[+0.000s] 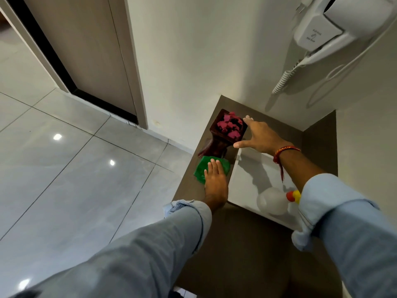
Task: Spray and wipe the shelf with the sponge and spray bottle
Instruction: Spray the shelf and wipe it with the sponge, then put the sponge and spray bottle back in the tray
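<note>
Green sponge [211,169] sits flat on the brown shelf [189,190], w/ the left hand [216,179] pressed palm-down on top of it, fingers laid straight rather than curled round, so it's a press, not a pinch. Right hand [258,136] is spread open, thumb and fingertips at the rim of the dark planter [227,134] w/ pink flowers; touching or just short of it, can't tell, and nothing is closed on it yet. Spray bottle [274,201] lies on its side on the white raised block [253,168], near the right sleeve, nobody holding it, red-yellow nozzle toward the sleeve.

Step in hand looks like wiping, w/ the planter in the sponge's path right ahead. Next move prob needs the right hand to close on the planter and lift or shift it aside, keeping it upright, so the sponge can pass underneath. Whether the surface has been sprayed isn't visible.
</note>
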